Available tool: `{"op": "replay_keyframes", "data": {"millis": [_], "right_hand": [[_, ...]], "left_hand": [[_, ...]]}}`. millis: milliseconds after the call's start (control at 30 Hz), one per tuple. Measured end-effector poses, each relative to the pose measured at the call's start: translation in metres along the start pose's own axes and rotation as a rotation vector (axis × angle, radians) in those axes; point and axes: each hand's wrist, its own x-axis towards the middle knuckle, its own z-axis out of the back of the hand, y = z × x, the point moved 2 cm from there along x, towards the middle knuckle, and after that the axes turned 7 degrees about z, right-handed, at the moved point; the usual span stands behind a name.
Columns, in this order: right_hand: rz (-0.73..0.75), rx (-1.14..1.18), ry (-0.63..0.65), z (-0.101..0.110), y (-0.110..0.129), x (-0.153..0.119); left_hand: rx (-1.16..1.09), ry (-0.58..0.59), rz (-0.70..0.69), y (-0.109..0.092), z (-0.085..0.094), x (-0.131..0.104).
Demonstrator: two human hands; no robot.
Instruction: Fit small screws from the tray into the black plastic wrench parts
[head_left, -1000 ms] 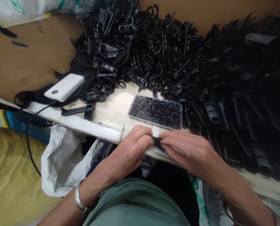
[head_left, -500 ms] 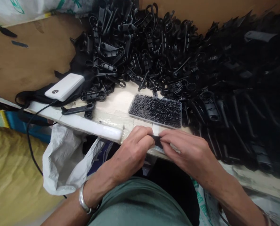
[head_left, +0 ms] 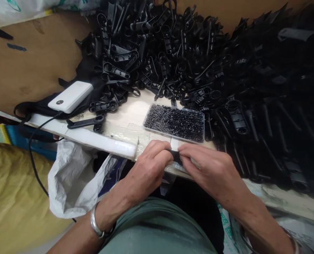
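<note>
Between my two hands, at the table's front edge, is a black plastic part (head_left: 176, 156), mostly hidden by the fingers. My left hand (head_left: 153, 160) is closed on its left end. My right hand (head_left: 208, 164) pinches the right end, fingers bent round it. Just beyond them lies a clear rectangular box (head_left: 174, 122) full of tiny dark pieces. Behind the box rises a large heap of black plastic parts (head_left: 162, 49), which spreads to the right.
A white power bank (head_left: 71, 97) with a black cable lies at the left, near a loose black part (head_left: 86, 122) on the table edge (head_left: 104, 141). Below hangs an open white sack (head_left: 72, 180). Cardboard (head_left: 35, 60) stands behind.
The black part between my hands has tilted slightly, and less of it shows. Both hands stay in nearly the same place, still closed on it. The view has shifted slightly.
</note>
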Motion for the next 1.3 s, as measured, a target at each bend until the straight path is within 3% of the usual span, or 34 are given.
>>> {"op": "replay_keyframes", "data": {"millis": [200, 600, 767, 867, 933, 1100, 1200, 1300], "right_hand": [[0.009, 0.062, -0.039, 0.005, -0.009, -0.005], [-0.148, 0.115, -0.116, 0.013, -0.012, -0.021], [-0.237, 0.027, -0.183, 0.019, -0.019, -0.027], [-0.288, -0.093, -0.181, 0.026, -0.025, -0.018], [-0.329, -0.191, -0.098, 0.028, -0.028, -0.007], [-0.446, -0.432, 0.280, 0.017, -0.038, 0.026], [-0.438, -0.515, 0.366, 0.008, -0.043, 0.038], [-0.425, -0.532, 0.403, 0.002, -0.048, 0.043]], "left_hand": [[0.005, -0.005, -0.029, -0.001, 0.000, 0.003], [0.033, -0.028, -0.003, 0.004, 0.002, 0.001], [0.050, 0.066, 0.063, 0.011, -0.001, 0.002], [0.117, 0.096, 0.028, 0.012, -0.001, 0.006], [0.162, 0.083, -0.008, 0.010, 0.002, 0.009], [0.275, 0.070, 0.006, 0.009, 0.026, 0.023], [0.451, 0.075, 0.103, 0.016, 0.045, 0.040], [0.630, 0.159, 0.193, 0.025, 0.058, 0.059]]}}
